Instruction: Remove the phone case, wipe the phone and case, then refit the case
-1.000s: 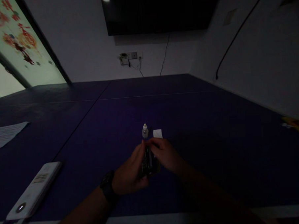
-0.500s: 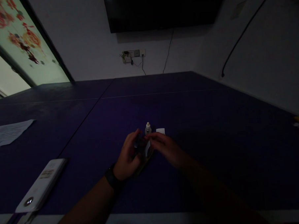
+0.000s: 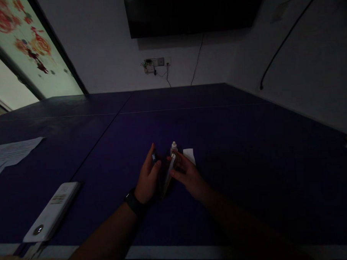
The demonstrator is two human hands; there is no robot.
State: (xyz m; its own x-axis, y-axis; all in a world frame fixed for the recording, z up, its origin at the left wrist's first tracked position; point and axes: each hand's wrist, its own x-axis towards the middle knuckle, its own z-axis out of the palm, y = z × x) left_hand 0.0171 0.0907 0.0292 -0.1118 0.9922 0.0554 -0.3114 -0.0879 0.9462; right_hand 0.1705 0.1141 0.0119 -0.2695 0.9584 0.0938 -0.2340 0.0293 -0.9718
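Note:
My right hand (image 3: 191, 179) grips a long, thin, pale-edged object (image 3: 169, 172) by its far end, thumb on the near side. The object is tilted, its lower end pointing back towards me; the dim light hides what kind it is. To its left, my left hand (image 3: 147, 181), with a dark watch on the wrist, pinches a small dark glossy thing (image 3: 154, 157) with a bluish glint between thumb and fingers. Just beyond my right fingers stands a small clear bottle (image 3: 174, 147) with a white cap, its lower part hidden. A white piece of paper or cloth (image 3: 189, 155) lies beside it.
The dark blue table (image 3: 234, 135) stretches to the wall. On the left lie a white power bank (image 3: 52, 212) with cables and some printed sheets (image 3: 15, 152). A black screen (image 3: 194, 12) hangs above wall sockets (image 3: 156, 62).
My hands have moved apart slightly. The left has drawn left with the small dark thing, while the right has closed on the long thin object, now more upright.

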